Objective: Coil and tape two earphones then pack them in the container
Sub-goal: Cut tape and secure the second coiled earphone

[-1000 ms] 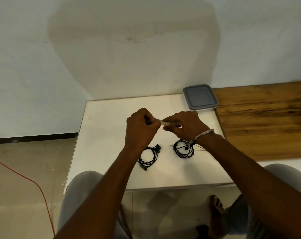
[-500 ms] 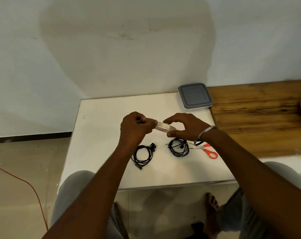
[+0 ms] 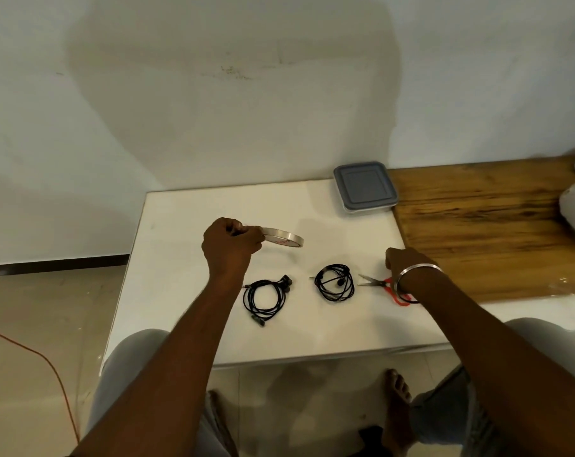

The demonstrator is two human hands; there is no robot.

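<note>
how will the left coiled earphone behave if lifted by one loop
Probably floppy: the left earphone is thin cable in loose loops, with plug and earbuds sticking out, so it may sag or unwind. Likely light for its size. Nothing visibly binds the loops, so they might spread.

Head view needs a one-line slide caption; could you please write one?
Left hand holds a tape roll, right hand beside red-handled scissors, two coiled black earphones lying on the white table.

silver bangle, grey trousers
</note>
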